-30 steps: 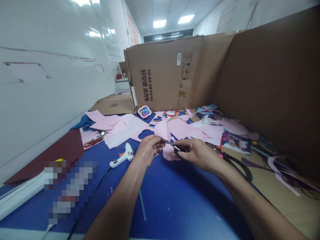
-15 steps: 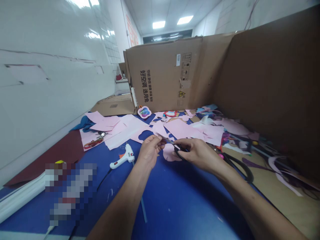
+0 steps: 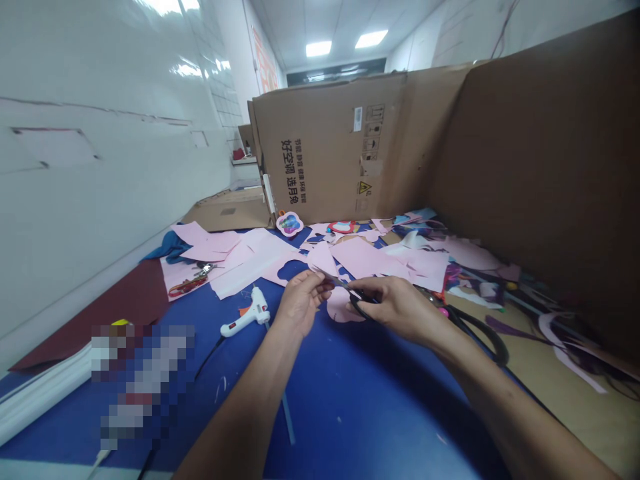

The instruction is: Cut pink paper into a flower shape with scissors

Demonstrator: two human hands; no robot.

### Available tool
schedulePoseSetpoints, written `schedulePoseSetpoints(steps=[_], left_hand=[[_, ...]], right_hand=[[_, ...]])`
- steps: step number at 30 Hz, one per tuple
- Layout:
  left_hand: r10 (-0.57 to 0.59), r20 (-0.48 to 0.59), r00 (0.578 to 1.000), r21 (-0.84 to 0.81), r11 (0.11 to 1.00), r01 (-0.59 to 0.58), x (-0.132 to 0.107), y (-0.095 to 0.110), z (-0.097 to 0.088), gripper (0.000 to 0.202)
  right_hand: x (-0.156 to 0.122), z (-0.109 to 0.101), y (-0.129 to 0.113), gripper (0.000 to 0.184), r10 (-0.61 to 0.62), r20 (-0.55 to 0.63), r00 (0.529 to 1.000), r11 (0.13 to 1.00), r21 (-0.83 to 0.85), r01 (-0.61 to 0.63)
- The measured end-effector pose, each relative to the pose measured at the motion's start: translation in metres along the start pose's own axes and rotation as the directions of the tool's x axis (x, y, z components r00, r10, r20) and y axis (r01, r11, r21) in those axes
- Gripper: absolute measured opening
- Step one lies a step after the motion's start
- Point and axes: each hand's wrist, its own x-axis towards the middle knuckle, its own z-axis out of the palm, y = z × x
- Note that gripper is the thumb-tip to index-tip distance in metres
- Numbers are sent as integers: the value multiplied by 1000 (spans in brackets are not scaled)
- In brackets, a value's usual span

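Gripping black scissors (image 3: 356,300), the right hand (image 3: 400,308) meets the left hand (image 3: 299,303) pinching pink paper (image 3: 323,261); behind stands a cardboard box (image 3: 330,147), contents hidden.

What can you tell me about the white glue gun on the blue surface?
The glue gun is white, apparently plastic, with an orange part near its tip. It lies on its side on the blue mat, handle toward the lower left, nozzle toward the pink paper. A dark cord runs from its handle toward the camera. It lies just beside the left hand, untouched.
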Motion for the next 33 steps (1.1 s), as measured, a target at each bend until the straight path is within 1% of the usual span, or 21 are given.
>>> schedulePoseSetpoints(steps=[3, 8, 15, 20, 28, 33], left_hand=[[-23, 39, 999, 57, 998, 21, 1, 5, -6, 17], [-25, 96, 995, 134, 991, 12, 2, 10, -12, 13], [11, 57, 998, 110, 994, -17, 1, 6, -8, 13], [21, 55, 998, 94, 995, -26, -1, 5, -4, 12], [21, 39, 999, 93, 995, -25, -1, 4, -1, 11], [24, 17, 1000, 94, 995, -25, -1, 3, 0, 15]], right_hand=[[0, -1, -2, 35, 4, 19, 1000, 1000, 27, -5], [-1, -2, -4, 36, 15, 33, 999, 999, 42, -16], [-3, -1, -6, 30, 39, -33, 999, 997, -62, -41], [-3, -1, -6, 26, 22, -56, 998, 995, -99, -27], [-2, 1, -3, 28, 24, -46, 999, 997, -76, -27], [-1, 2, -2, 29, 21, -44, 999, 999, -44, -23]])
